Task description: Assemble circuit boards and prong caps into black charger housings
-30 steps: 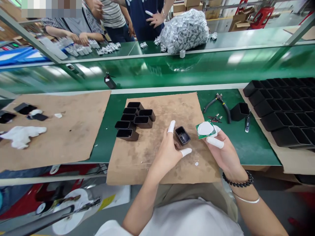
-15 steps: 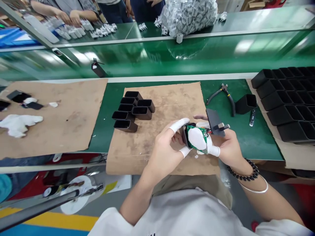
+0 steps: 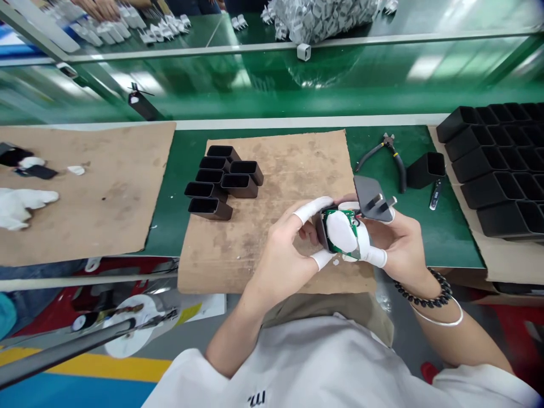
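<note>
My left hand (image 3: pixel 293 241), white finger cots on thumb and index, grips a black rectangular housing (image 3: pixel 322 231) from its left side. Partly inside the housing's open end sits a green circuit board (image 3: pixel 339 249) with a round white pad (image 3: pixel 342 232) on its face. My right hand (image 3: pixel 395 241), also in finger cots, closes on the board's outer end. Beside those fingers a black plug cover (image 3: pixel 369 197) with metal prongs stands tilted, apparently joined by wires to the board. How deep the board reaches into the housing is hidden.
Several empty black housings (image 3: pixel 240 186) stand on the cardboard mat (image 3: pixel 280 164). To the right lie cutting pliers (image 3: pixel 387 148), a single housing (image 3: pixel 425 170), a small knife (image 3: pixel 435 194) and rows of housings (image 3: pixel 501 190). A white glove (image 3: pixel 21 207) lies left. Across the partition, a person's hands (image 3: pixel 100 8) touch white parts.
The board's pad and my right fingers sit slightly closer to the housing. The plug cover has tilted a little. The whole view has shifted, with the bench appearing higher.
</note>
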